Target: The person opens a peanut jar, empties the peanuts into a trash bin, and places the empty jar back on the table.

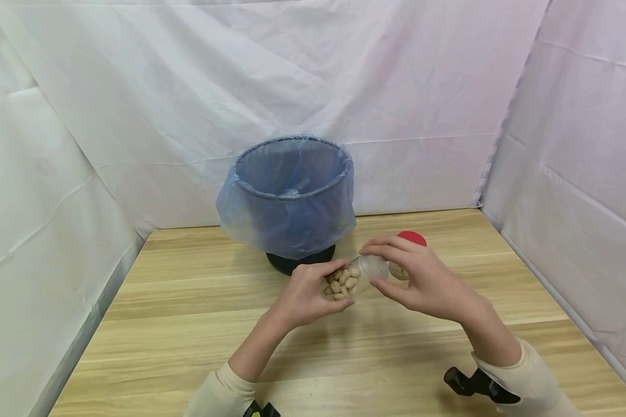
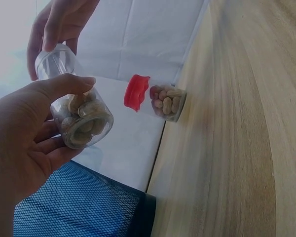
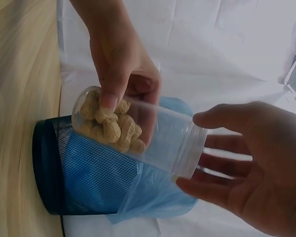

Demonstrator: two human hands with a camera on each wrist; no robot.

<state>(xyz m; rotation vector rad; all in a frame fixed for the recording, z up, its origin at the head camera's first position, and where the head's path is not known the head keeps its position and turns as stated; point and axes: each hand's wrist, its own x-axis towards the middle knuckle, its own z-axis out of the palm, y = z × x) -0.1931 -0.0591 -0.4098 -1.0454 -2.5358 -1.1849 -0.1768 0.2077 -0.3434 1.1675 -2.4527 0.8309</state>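
Observation:
A clear jar (image 3: 160, 131) partly filled with peanuts (image 3: 112, 128) is held tilted above the table, in front of the bin. My left hand (image 1: 304, 296) grips its body near the base, thumb pressed along the side. Around the ridged clear mouth end (image 3: 190, 150), my right hand (image 1: 430, 281) curls its thumb and fingers. In the left wrist view the jar's base (image 2: 89, 132) faces the camera. Just beyond the right hand stands a second jar (image 2: 168, 102) of peanuts with a red lid (image 1: 412, 237), partly hidden by that hand in the head view.
A dark mesh bin (image 3: 96, 168) lined with a blue plastic bag (image 1: 292, 217) stands at the back of the wooden table (image 1: 182, 330). White sheeting (image 1: 422, 87) hangs behind and along both sides.

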